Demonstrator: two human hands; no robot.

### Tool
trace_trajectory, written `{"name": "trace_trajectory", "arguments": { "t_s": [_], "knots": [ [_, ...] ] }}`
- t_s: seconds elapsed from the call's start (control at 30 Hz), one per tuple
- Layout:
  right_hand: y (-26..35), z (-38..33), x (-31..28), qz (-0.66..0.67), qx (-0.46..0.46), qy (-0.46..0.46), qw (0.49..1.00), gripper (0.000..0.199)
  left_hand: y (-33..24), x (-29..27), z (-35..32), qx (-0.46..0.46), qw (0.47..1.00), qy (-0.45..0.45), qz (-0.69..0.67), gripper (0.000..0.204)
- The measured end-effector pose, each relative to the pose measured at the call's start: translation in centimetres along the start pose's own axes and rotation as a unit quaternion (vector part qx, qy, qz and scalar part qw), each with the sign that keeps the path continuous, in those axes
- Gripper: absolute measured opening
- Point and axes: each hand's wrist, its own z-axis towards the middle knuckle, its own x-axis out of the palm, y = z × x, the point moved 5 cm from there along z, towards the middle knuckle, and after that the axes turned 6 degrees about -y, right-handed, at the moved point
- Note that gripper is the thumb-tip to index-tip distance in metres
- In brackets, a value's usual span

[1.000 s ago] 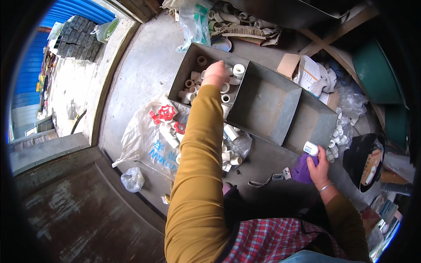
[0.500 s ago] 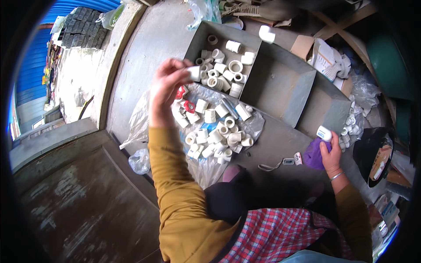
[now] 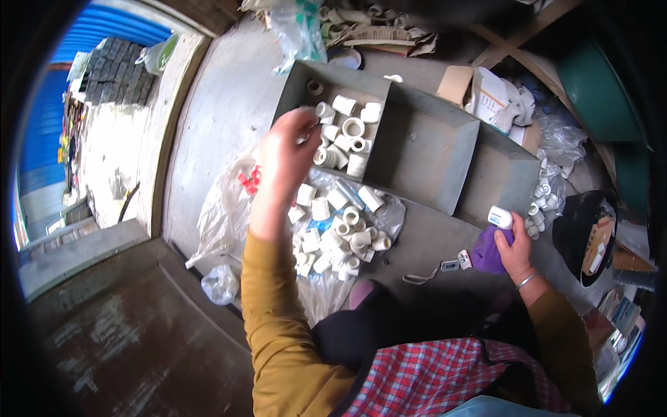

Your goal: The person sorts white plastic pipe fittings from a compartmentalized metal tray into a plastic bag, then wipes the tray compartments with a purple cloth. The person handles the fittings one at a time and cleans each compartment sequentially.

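Note:
Blurred by motion, my left hand (image 3: pixel 286 156) reaches over the left compartment of a grey metal tray (image 3: pixel 389 182). Its fingers curl beside a white pipe fitting (image 3: pixel 324 111); whether they hold anything cannot be made out. Several more white fittings (image 3: pixel 353 127) lie loose in that compartment. At the tray's near right corner, my right hand (image 3: pixel 515 251) is closed on a bunched purple cloth (image 3: pixel 491 251) and a white plastic fitting with blue print (image 3: pixel 499 217). A pile of white fittings (image 3: pixel 333 240) rests on a clear plastic sheet (image 3: pixel 392 215) in front of the tray.
Red fittings (image 3: pixel 249 180) lie at the sheet's left side. A small grey device with a strap (image 3: pixel 449 266) is on the floor near the purple cloth. More white fittings (image 3: pixel 538 208) sit right of the tray, beside a black bag (image 3: pixel 580 240). A cardboard box (image 3: pixel 455 83) stands behind.
My left hand has moved rightward over the left compartment; the fitting seen in it before no longer shows clearly. A white fitting beyond the tray now sits lower, partly behind its rim. The view has shifted.

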Motion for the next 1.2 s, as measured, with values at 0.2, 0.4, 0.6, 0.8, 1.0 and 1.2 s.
{"name": "trace_trajectory", "arguments": {
  "t_s": [0.2, 0.4, 0.6, 0.8, 1.0, 1.2],
  "knots": [
    [0.9, 0.2, -0.5, -0.072, -0.024, -0.018, 0.997, 0.054, -3.9, 15.0, 11.1, 0.126, 0.933, 0.194, 0.276, 0.026],
    [1.7, 0.2, -0.2, -0.092, -0.029, -0.016, 0.995, 0.059, 3.1, 25.4, 14.1, 0.064, 0.815, 0.400, 0.414, 0.025],
    [2.3, 0.0, -1.1, -0.097, -0.070, -0.048, 0.992, 0.059, 1.8, 29.0, 13.5, 0.063, 0.836, 0.389, 0.381, 0.025],
    [2.3, 0.1, -0.5, -0.074, -0.085, -0.041, 0.993, 0.061, 1.6, 29.2, 14.4, 0.057, 0.834, 0.407, 0.369, 0.026],
    [0.9, -0.5, 0.0, -0.046, -0.049, -0.016, 0.998, 0.064, -4.7, 12.8, 14.2, 0.097, 0.975, 0.098, 0.177, 0.043],
    [0.4, -0.7, 0.0, -0.006, -0.070, -0.018, 0.997, 0.052, 6.3, -6.6, 0.8, -0.139, 0.978, -0.139, -0.069, 0.036]
  ]
}}
